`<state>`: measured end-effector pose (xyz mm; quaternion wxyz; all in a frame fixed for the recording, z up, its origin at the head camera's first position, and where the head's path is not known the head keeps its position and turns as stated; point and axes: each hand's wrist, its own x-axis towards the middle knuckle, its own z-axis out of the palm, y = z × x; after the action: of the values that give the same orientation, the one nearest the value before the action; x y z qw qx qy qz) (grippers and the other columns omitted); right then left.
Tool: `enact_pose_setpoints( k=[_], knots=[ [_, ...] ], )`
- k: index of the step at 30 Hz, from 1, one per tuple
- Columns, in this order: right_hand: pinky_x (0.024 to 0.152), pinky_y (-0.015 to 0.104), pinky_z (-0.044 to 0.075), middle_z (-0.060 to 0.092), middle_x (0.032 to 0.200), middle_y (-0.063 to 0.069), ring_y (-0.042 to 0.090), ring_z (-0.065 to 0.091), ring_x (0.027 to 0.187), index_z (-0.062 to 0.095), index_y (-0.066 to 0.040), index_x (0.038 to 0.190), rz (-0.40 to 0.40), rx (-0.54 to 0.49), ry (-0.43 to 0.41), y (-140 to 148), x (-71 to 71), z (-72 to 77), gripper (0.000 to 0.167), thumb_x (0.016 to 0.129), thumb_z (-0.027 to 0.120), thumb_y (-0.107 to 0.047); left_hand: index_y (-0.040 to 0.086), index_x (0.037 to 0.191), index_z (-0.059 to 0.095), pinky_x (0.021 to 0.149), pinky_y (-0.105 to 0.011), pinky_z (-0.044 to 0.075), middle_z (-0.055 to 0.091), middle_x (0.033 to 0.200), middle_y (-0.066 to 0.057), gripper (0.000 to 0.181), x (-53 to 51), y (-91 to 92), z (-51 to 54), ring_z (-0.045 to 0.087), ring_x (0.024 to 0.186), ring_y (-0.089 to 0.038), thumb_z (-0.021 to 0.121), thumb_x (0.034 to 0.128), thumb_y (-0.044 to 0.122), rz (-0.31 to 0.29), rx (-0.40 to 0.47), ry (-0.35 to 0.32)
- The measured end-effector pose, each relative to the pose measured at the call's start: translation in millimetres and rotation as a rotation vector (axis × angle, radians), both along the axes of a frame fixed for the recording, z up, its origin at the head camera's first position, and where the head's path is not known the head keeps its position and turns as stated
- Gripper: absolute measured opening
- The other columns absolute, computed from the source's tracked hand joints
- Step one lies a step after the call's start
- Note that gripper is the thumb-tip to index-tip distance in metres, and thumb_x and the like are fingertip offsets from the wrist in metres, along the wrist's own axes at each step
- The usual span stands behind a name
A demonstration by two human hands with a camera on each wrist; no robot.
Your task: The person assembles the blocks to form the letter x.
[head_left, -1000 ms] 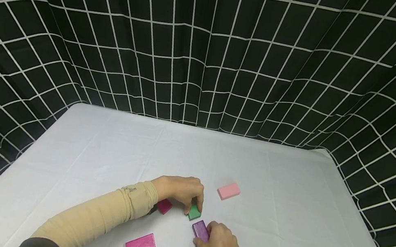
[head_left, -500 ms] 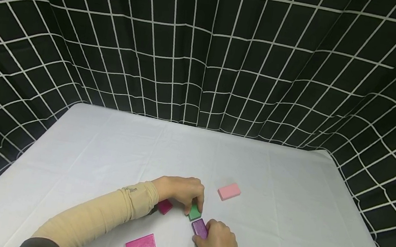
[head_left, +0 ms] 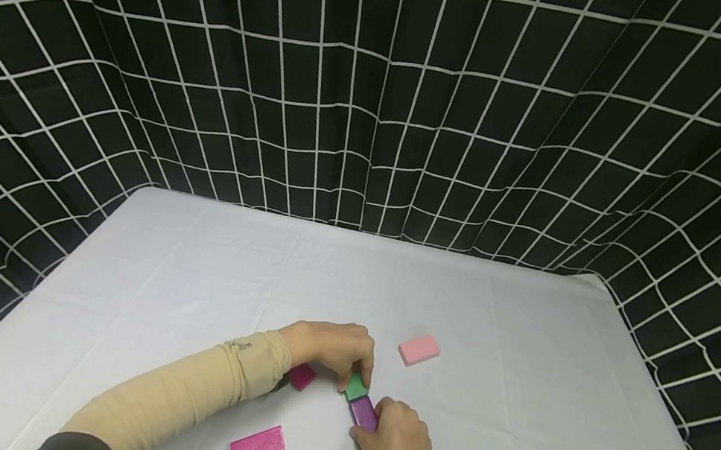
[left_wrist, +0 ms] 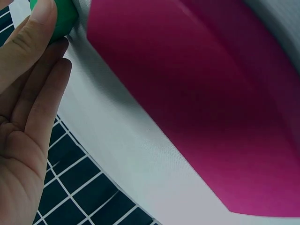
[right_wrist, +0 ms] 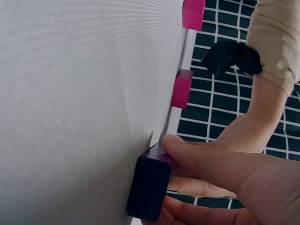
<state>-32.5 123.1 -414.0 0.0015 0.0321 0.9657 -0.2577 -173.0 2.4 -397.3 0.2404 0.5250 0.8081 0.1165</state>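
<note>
Recording first the purple rectangular block: pinched between thumb and fingers of the right hand, the nearer hand to it. We note its long axis running from those fingers away from the body and slightly leftward, its far end facing the left fingertips. Second, the green block: pinched by the left hand, just beyond the right fingertips. Green meets purple at their facing ends, touching or very slightly apart, we cannot tell which; we judge the next move to turn on this. Third, a dark magenta block: left of the left fingers, partly covered. Fourth, a bright magenta rectangular block: left of the right fingers, well apart. Fifth, a light pink rectangular block: beyond the right fingers, untouched.
</note>
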Motion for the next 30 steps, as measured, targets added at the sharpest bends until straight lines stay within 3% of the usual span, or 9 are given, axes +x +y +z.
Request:
enact_pose_setpoints(
  k=[25,30],
  knots=[
    [0.048,0.027,0.044,0.054,0.064,0.000,0.012,0.052,0.053,0.063,-0.002,0.074,0.017,0.020,-0.008,-0.5,-2.0,1.1,0.031,0.067,0.087,-0.018,0.013,0.096,0.079,0.070,-0.007,0.044,0.074,0.090,0.007,0.033,0.5,0.5,0.7,0.058,0.074,0.005,0.085,0.0645,0.005,-0.009,0.003,0.010],
    [0.047,0.028,0.041,0.051,0.064,-0.001,0.012,0.047,0.054,0.063,-0.002,0.075,0.000,0.015,-0.005,0.3,-1.8,5.6,0.034,0.066,0.088,-0.025,0.013,0.096,0.079,0.070,-0.007,0.044,0.074,0.090,0.007,0.032,0.7,0.6,0.3,0.058,0.074,0.005,0.085,0.0649,0.006,-0.010,0.003,0.013]
  ],
)
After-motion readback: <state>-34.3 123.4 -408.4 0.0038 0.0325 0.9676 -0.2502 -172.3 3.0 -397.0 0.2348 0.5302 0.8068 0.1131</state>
